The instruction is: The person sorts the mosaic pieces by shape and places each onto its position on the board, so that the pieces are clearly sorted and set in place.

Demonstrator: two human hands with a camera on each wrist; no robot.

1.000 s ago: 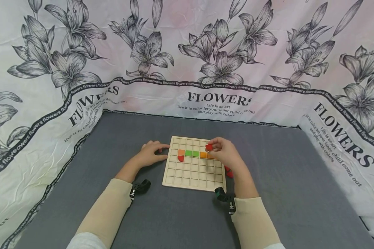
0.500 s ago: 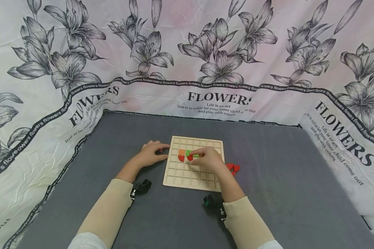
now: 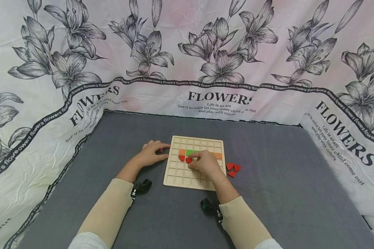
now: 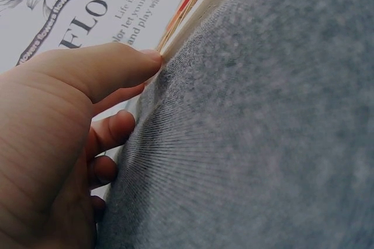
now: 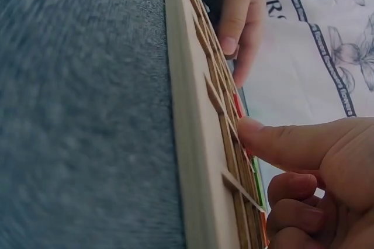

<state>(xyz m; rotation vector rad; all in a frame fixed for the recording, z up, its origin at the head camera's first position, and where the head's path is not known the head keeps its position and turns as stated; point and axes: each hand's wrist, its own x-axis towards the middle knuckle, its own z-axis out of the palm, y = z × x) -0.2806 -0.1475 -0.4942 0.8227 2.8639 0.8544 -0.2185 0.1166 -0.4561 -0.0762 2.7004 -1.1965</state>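
Observation:
A square wooden grid board (image 3: pixel 177 178) lies on the grey cloth. My left hand (image 3: pixel 151 153) touches its left edge with thumb and forefinger. In the left wrist view the thumb tip (image 4: pixel 153 56) meets the board's side. My right hand (image 3: pixel 207 162) reaches over the grid, pinching a red piece (image 3: pixel 188 160) between thumb and forefinger in a cell below the green tile (image 3: pixel 189 152). Left of it sits a red rounded piece (image 3: pixel 181 158) under an orange tile (image 3: pixel 182 152). More orange tiles (image 3: pixel 218 155) continue that row, partly hidden by the right hand.
Several loose red pieces (image 3: pixel 232 174) lie on the cloth (image 3: pixel 283 173) just right of the board. A white floral curtain (image 3: pixel 162 97) stands behind and to the sides. Each wrist carries a black camera.
The right hand has carried the red piece leftward across the board and down to the cell beside the other red piece. The loose red pieces have come into fuller view. The left hand stays put.

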